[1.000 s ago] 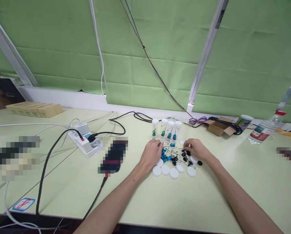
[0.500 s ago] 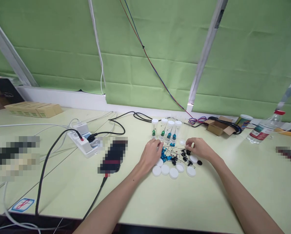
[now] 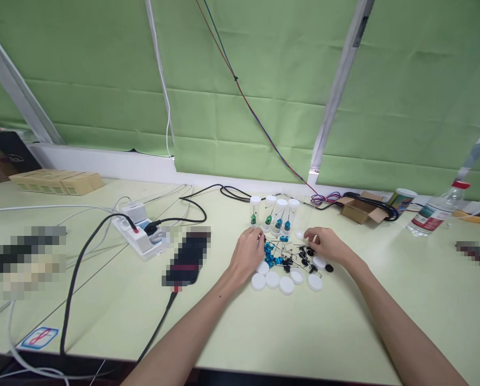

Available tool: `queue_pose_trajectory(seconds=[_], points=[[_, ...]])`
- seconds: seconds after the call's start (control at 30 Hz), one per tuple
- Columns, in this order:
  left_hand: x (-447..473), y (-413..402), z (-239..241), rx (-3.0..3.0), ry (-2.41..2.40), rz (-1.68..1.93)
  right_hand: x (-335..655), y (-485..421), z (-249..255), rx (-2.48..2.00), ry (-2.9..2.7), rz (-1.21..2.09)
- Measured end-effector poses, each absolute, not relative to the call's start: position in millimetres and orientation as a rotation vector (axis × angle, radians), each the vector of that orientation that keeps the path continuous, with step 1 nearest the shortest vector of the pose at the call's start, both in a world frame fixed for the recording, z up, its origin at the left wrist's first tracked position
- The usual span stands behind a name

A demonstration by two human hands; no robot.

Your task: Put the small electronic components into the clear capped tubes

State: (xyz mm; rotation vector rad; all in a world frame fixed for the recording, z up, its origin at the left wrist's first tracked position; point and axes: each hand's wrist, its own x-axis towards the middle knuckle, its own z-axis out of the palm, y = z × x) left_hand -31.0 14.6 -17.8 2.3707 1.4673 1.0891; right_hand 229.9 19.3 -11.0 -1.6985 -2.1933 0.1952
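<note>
A heap of small blue and black electronic parts with wire leads lies on the pale green table between my hands. My left hand rests at its left edge, fingers curled and pinched at the blue parts; what they grip is too small to name. My right hand sits at the heap's right side, fingers bent down onto the black parts. Several white caps lie in a row in front of the heap. Behind it stand several clear capped vials with green or blue parts inside.
A white power strip with black cables lies left, beside a blurred dark phone. An open cardboard box, a cup and a water bottle stand at the right rear. Flat boxes sit far left. Green blinds hang behind.
My left hand has shifted slightly up and away from the caps, toward the vials. My right hand has edged a little toward the heap.
</note>
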Motion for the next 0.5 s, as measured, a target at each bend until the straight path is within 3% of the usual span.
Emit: queue_pose_trajectory(seconds=[0.5], points=[[-33.1,17.6,-21.6,2.334,1.521,0.958,226.4,19.9,-13.5,-1.626,-2.203,0.184]])
